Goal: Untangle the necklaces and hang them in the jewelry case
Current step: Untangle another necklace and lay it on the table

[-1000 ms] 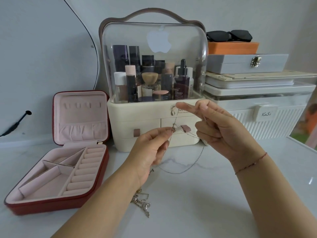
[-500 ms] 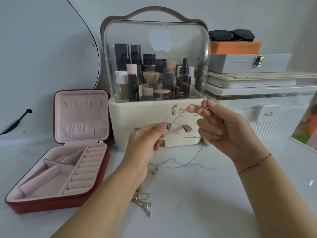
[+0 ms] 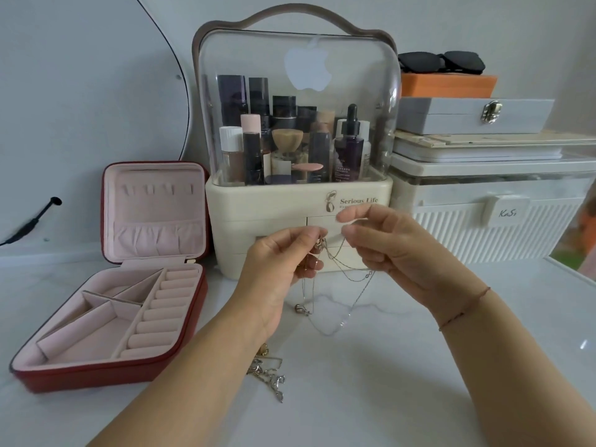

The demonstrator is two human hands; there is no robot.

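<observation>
Thin silver necklace chains hang tangled between my two hands above the white table. My left hand pinches the chains near a small gold clasp. Just to its right, my right hand pinches another strand between thumb and forefinger. Loops droop down to the tabletop, with a small pendant dangling at the left. A second heap of gold and silver jewelry lies on the table under my left forearm. The red jewelry case with pink lining stands open at the left, its lid upright with hooks and a pocket.
A cream cosmetics organizer with a clear dome stands right behind my hands. White storage boxes, a grey latched box, an orange box and black sunglasses are stacked at the right. A mirror edge curves at the left.
My hands have come closer together and slightly lower. More chain now hangs in loose loops between them, down to the table.
</observation>
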